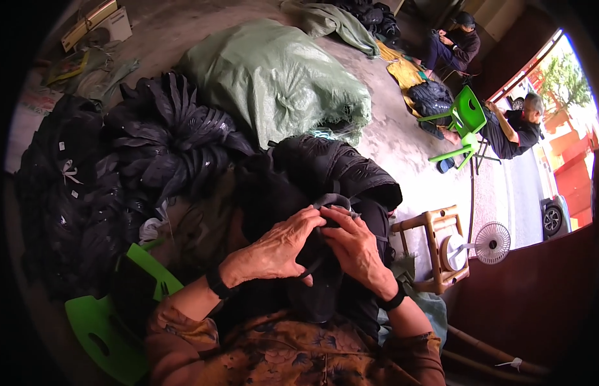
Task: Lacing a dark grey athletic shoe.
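Note:
In front of my lap, my left hand [274, 248] and my right hand [357, 248] meet with their fingertips pinched together. Between them is a dark grey fabric strap [336, 200], its loop standing up just beyond my fingers. Part of the strap hangs below the left hand, near its thumb. Black cloth lies over my lap under both hands, too dark to make out its shape. A ribbed black fabric piece [338, 164] rests just beyond the hands.
Bundled black fabric pieces [164, 135] are heaped at left, beside a large pale green woven sack [274, 77]. A green plastic chair [106, 334] stands at lower left. To the right are a bamboo stool [434, 251] and a small fan [492, 243]. Two people sit farther off.

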Demonstrator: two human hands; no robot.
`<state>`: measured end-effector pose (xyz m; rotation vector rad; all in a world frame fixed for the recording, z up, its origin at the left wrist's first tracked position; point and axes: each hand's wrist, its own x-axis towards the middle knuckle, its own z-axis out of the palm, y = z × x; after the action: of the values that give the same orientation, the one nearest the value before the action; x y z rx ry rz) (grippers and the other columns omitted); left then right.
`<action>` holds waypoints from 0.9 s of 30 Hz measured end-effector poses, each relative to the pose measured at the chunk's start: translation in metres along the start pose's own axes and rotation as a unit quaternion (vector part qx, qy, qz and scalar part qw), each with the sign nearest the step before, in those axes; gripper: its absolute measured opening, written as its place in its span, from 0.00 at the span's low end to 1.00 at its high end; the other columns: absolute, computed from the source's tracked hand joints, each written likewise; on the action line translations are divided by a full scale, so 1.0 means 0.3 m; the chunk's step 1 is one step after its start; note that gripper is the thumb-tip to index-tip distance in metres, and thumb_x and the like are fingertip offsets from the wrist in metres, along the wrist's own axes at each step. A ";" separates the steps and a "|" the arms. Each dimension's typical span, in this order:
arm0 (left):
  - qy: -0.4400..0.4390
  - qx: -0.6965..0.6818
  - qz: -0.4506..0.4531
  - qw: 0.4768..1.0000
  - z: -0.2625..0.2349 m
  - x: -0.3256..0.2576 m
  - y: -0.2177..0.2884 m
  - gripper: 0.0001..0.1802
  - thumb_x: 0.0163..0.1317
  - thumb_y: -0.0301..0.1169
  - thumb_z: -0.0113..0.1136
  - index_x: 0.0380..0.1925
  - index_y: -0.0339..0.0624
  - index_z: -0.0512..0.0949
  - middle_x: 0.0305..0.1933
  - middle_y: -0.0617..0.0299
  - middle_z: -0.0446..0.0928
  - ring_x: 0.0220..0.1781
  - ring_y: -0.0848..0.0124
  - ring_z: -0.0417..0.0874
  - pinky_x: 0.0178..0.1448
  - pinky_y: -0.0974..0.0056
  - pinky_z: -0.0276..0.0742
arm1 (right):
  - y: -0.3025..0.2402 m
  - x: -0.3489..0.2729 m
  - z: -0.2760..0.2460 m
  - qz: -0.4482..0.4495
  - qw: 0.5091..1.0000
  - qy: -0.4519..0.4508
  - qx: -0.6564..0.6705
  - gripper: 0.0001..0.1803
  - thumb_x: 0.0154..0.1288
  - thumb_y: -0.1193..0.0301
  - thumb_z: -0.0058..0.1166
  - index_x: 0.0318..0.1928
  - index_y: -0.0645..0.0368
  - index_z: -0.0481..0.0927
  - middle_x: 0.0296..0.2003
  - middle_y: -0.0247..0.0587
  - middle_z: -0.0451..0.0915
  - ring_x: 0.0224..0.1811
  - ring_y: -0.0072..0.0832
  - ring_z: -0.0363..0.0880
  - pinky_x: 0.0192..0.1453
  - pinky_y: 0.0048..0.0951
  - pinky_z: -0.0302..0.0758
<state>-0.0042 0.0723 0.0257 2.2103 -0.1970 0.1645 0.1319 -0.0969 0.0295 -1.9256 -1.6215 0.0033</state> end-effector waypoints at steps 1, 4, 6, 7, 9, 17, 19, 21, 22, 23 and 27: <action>0.000 0.001 0.001 1.000 0.002 0.002 0.003 0.56 0.35 0.37 0.81 0.64 0.36 0.57 0.68 0.43 0.57 0.76 0.47 0.54 0.74 0.50 0.57 | 0.006 -0.006 0.024 0.001 1.000 0.019 -0.004 0.11 0.50 0.77 0.60 0.37 0.58 0.82 0.58 0.42 0.75 0.62 0.41 0.71 0.59 0.39 0.73; 0.015 0.019 -0.013 1.000 0.014 0.008 -0.002 0.56 0.36 0.36 0.81 0.65 0.37 0.56 0.69 0.46 0.57 0.76 0.48 0.53 0.74 0.50 0.57 | -0.028 0.010 -0.010 -0.002 0.995 0.040 -0.094 0.10 0.48 0.78 0.60 0.34 0.59 0.81 0.57 0.43 0.75 0.61 0.42 0.73 0.58 0.40 0.73; -0.007 0.035 -0.015 0.999 0.005 0.000 -0.006 0.56 0.36 0.37 0.81 0.65 0.37 0.57 0.71 0.47 0.55 0.77 0.51 0.52 0.77 0.52 0.54 | 0.037 -0.011 -0.052 0.000 0.978 0.167 -0.128 0.07 0.48 0.80 0.57 0.31 0.60 0.78 0.53 0.48 0.77 0.56 0.45 0.77 0.55 0.39 0.76; -0.007 0.034 -0.017 0.999 -0.003 -0.009 -0.007 0.56 0.36 0.37 0.81 0.65 0.37 0.57 0.71 0.47 0.55 0.77 0.51 0.52 0.77 0.52 0.54 | 0.089 -0.036 -0.099 0.050 0.963 0.198 -0.175 0.05 0.51 0.81 0.55 0.31 0.61 0.77 0.51 0.50 0.78 0.54 0.45 0.78 0.52 0.38 0.77; -0.005 0.009 0.005 1.000 -0.023 -0.008 -0.006 0.50 0.40 0.33 0.78 0.64 0.38 0.60 0.71 0.49 0.57 0.77 0.51 0.53 0.76 0.52 0.55 | 0.256 -0.187 -0.210 0.213 0.925 0.234 -0.209 0.03 0.59 0.80 0.53 0.35 0.62 0.77 0.50 0.53 0.78 0.50 0.48 0.79 0.51 0.41 0.76; 0.100 -0.213 -0.072 0.969 -0.040 0.047 -0.090 0.24 0.65 0.20 0.53 0.61 0.36 0.68 0.57 0.56 0.77 0.60 0.68 0.76 0.64 0.64 0.72 | -0.039 -0.242 -0.096 0.117 0.986 0.112 -0.046 0.37 0.44 0.76 0.70 0.58 0.60 0.71 0.62 0.58 0.67 0.66 0.56 0.65 0.67 0.47 0.66; 0.118 -0.270 -0.112 0.949 -0.027 0.085 -0.129 0.22 0.64 0.20 0.54 0.59 0.35 0.70 0.57 0.54 0.76 0.59 0.66 0.77 0.63 0.64 0.73 | -0.185 -0.242 -0.025 0.079 0.990 -0.115 0.009 0.49 0.33 0.60 0.76 0.62 0.49 0.70 0.69 0.53 0.59 0.72 0.54 0.56 0.68 0.61 0.57; 0.122 -0.238 -0.136 0.954 -0.032 0.133 -0.138 0.21 0.63 0.22 0.57 0.57 0.34 0.71 0.55 0.54 0.77 0.58 0.65 0.78 0.61 0.65 0.75 | -0.253 -0.268 0.053 0.012 0.983 -0.174 -0.054 0.51 0.40 0.55 0.72 0.68 0.45 0.64 0.73 0.50 0.51 0.76 0.53 0.45 0.66 0.71 0.51; 0.120 -0.235 -0.136 0.955 -0.034 0.154 -0.129 0.21 0.63 0.22 0.57 0.57 0.34 0.71 0.55 0.54 0.77 0.58 0.65 0.78 0.61 0.65 0.75 | -0.256 -0.260 0.053 0.023 0.976 -0.208 -0.059 0.42 0.49 0.58 0.66 0.67 0.46 0.66 0.74 0.49 0.50 0.77 0.53 0.42 0.64 0.74 0.52; 0.131 -0.167 -0.136 0.968 -0.036 0.173 -0.117 0.21 0.62 0.22 0.57 0.56 0.35 0.72 0.54 0.53 0.77 0.56 0.64 0.79 0.58 0.65 0.76 | -0.263 -0.260 0.051 0.010 0.978 -0.189 -0.093 0.38 0.52 0.61 0.63 0.66 0.48 0.68 0.73 0.50 0.52 0.76 0.54 0.45 0.64 0.70 0.57; 0.166 0.041 -0.055 0.984 -0.010 0.280 -0.118 0.23 0.58 0.26 0.63 0.54 0.36 0.72 0.55 0.50 0.73 0.59 0.57 0.76 0.61 0.58 0.73 | -0.257 -0.263 0.025 -0.038 0.987 -0.112 -0.107 0.27 0.59 0.68 0.54 0.61 0.54 0.73 0.70 0.54 0.60 0.71 0.58 0.57 0.62 0.55 0.71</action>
<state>0.0851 0.0889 0.0158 2.2301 0.1182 0.4809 0.0408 -0.1596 0.0285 -2.0848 -1.9091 0.0157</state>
